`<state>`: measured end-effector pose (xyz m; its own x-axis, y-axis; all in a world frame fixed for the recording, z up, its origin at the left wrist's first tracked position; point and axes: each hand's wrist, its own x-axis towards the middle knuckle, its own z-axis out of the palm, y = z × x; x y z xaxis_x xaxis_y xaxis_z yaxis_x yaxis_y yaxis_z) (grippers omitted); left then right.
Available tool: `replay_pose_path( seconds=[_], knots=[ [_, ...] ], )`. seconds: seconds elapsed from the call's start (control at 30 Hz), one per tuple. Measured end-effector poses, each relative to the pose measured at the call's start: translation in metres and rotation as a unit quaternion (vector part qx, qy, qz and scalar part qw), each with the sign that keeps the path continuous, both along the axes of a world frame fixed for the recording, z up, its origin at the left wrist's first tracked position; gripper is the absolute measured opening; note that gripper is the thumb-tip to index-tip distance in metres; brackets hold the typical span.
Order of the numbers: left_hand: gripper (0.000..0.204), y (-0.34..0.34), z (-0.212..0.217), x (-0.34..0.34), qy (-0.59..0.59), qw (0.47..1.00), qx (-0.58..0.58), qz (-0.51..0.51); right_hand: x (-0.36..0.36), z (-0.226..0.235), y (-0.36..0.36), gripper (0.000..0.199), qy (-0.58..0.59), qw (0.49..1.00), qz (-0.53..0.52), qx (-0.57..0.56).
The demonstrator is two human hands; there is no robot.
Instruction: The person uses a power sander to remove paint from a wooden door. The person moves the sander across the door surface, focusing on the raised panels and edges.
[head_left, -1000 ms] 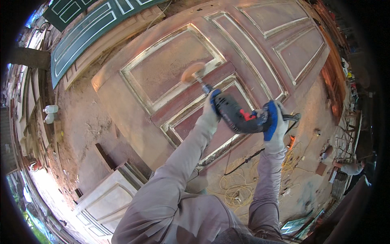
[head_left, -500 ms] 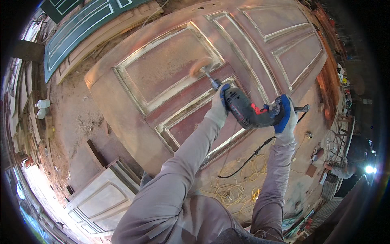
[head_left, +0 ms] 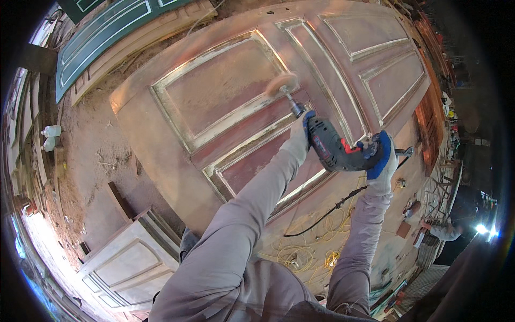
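Note:
A dark electric drill (head_left: 333, 146) with a red trigger area is held between my two gloved hands above a large panelled wooden door (head_left: 177, 177). My left hand (head_left: 301, 131) is closed round the front of the drill, just behind the chuck. At the rear, my right hand (head_left: 382, 155), in a white and blue glove, grips the handle. A round brush-like wheel (head_left: 281, 84), blurred as if spinning, sits on the drill's shaft at the moulding by the upper right corner of a raised panel. The door's mouldings look pale and worn, the flat parts reddish brown and dusty.
The drill's black cord (head_left: 327, 216) hangs past the door's near edge toward a coiled yellow cable (head_left: 295, 256) on the ground. A grey panelled door (head_left: 129, 263) lies at lower left, a green door (head_left: 102, 40) at upper left. White plastic jugs (head_left: 51, 137) stand left; another person's arm (head_left: 448, 232) shows right.
Both hands have carried the drill a little to the right, and its wheel has moved right and slightly up along the moulding. The grip of each hand is the same.

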<state>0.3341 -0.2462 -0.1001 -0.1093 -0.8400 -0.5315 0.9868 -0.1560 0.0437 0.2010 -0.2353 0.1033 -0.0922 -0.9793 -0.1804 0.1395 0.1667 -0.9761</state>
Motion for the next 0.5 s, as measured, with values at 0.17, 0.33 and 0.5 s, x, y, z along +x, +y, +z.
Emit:
replay_pose_path(
  seconds=[0.17, 0.33, 0.5],
  knots=[
    [0.023, 0.007, -0.004, 0.012, 0.047, 0.999, 0.001, -0.004, 0.005, -0.007, 0.002, 0.012, -0.061, 0.998, 0.01, 0.018],
    [0.018, 0.001, 0.006, 0.01, 0.075, 0.996, 0.008, 0.047, 0.014, 0.001, -0.002, 0.012, -0.018, 1.0, -0.003, -0.003],
    [0.021, 0.037, 0.012, 0.022, 0.059, 0.997, -0.005, 0.049, 0.024, 0.013, 0.005, 0.013, -0.03, 0.997, 0.068, 0.033]
  ],
)
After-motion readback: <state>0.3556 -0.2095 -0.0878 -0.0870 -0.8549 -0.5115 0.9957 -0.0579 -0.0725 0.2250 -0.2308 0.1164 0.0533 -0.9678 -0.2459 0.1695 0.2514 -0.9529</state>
